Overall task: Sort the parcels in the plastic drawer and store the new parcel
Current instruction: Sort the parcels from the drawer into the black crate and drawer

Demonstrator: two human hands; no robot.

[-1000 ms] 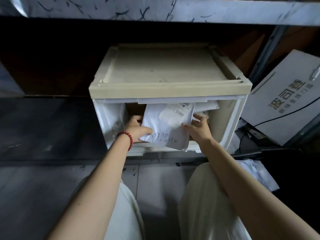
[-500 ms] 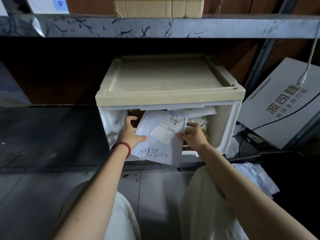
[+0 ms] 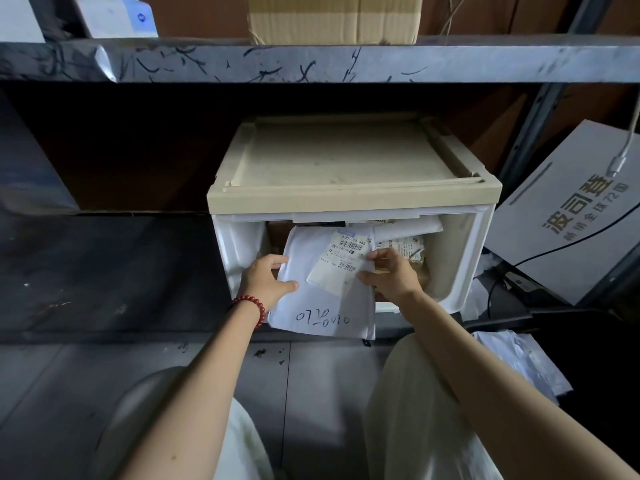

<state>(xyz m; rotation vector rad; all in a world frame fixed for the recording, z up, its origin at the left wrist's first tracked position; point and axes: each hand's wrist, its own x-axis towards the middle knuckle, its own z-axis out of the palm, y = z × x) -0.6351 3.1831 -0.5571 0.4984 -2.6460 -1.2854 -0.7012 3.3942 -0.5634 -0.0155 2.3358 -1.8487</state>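
Observation:
A white parcel bag (image 3: 323,306) with a shipping label and handwritten digits sticks half out of the open front of a beige plastic drawer unit (image 3: 353,195). My left hand (image 3: 266,280), with a red bead bracelet at the wrist, grips the bag's left edge, thumb on its face. My right hand (image 3: 391,275) pinches the bag's right edge beside the label. Behind it, more parcels (image 3: 405,237) lie inside the drawer, mostly hidden.
The drawer unit stands on a dark lower shelf under a scratched metal shelf edge (image 3: 311,62) bearing a cardboard box (image 3: 334,19). A white printed box (image 3: 571,216) leans at right with a black cable. A white bag (image 3: 519,362) lies on the floor at right.
The white parcel has come further out of the drawer toward me, held in both hands. The view has tilted upward, showing more of the upper shelf.

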